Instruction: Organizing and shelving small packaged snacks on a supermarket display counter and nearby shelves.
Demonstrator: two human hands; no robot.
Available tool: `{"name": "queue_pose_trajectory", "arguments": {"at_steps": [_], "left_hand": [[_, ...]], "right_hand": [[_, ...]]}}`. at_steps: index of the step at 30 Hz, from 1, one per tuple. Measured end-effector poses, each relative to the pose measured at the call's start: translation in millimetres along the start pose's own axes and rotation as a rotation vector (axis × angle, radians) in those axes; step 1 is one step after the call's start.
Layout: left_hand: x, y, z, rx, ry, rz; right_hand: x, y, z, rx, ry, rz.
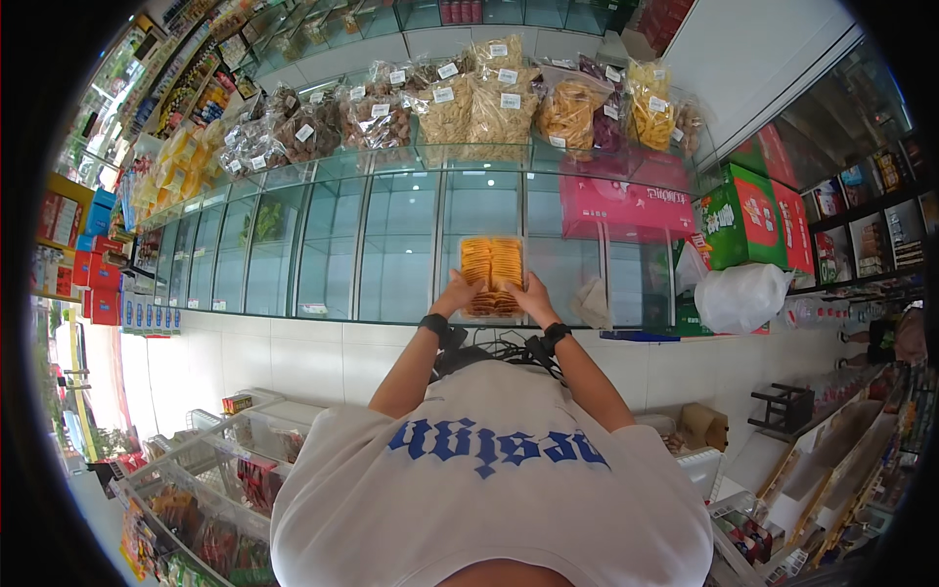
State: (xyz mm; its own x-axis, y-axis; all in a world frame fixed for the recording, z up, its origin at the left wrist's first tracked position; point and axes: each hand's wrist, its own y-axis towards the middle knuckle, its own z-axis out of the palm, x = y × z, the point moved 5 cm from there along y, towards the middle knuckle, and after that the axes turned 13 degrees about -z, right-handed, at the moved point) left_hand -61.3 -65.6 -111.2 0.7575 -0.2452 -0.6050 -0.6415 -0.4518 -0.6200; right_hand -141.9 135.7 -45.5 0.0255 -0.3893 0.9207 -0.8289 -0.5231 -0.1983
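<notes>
Both my hands hold a clear plastic tray of orange, thin sliced snacks over the near edge of a glass display counter. My left hand grips the tray's left side, its thumb over the snacks. On the opposite side my right hand holds it in the same way. The snacks lie in two upright rows, with darker pieces at the near end. A beige cloth or paper piece lies on the counter to the right of my right hand. Each wrist wears a black strap.
Bags of dried snacks line the counter's far side. A pink box, a green and red carton and a white plastic bag stand at right. Behind me are snack bins and a dark stool. A person is at far right.
</notes>
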Motion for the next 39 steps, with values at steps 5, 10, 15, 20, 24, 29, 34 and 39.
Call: {"name": "queue_pose_trajectory", "arguments": {"at_steps": [5, 10, 15, 20, 24, 29, 34, 39], "left_hand": [[-63.8, -25.7, -23.1, 0.087, 0.041, -0.069], [-56.9, 8.1, -33.3, -0.023, 0.017, 0.08], [-27.9, 15.3, -33.3, 0.042, -0.27, 0.005], [-77.1, -0.2, -38.0, 0.155, -0.129, -0.091], [-45.1, 33.8, -39.6, -0.057, -0.142, 0.017], [-63.8, 28.4, -26.3, 0.136, -0.056, -0.051], [-71.4, 61.3, -21.6, 0.226, 0.094, 0.199], [-45.1, 62.2, -26.6, 0.31, -0.082, -0.014]], "right_hand": [[-37.9, 16.5, -12.6, -0.023, 0.008, 0.118], [-24.7, 41.5, -16.3, -0.154, -0.066, 0.003], [-19.4, 41.7, -8.8, 0.012, -0.119, 0.02], [-24.9, 71.6, -3.9, -0.073, 0.129, -0.041], [-15.2, 86.9, -0.6, -0.03, 0.061, -0.067], [20.0, 69.2, -7.6, 0.078, 0.147, 0.143], [-65.8, 103.2, -16.1, -0.17, -0.014, -0.093], [-46.4, 88.9, -20.3, -0.035, 0.022, 0.036]]}}
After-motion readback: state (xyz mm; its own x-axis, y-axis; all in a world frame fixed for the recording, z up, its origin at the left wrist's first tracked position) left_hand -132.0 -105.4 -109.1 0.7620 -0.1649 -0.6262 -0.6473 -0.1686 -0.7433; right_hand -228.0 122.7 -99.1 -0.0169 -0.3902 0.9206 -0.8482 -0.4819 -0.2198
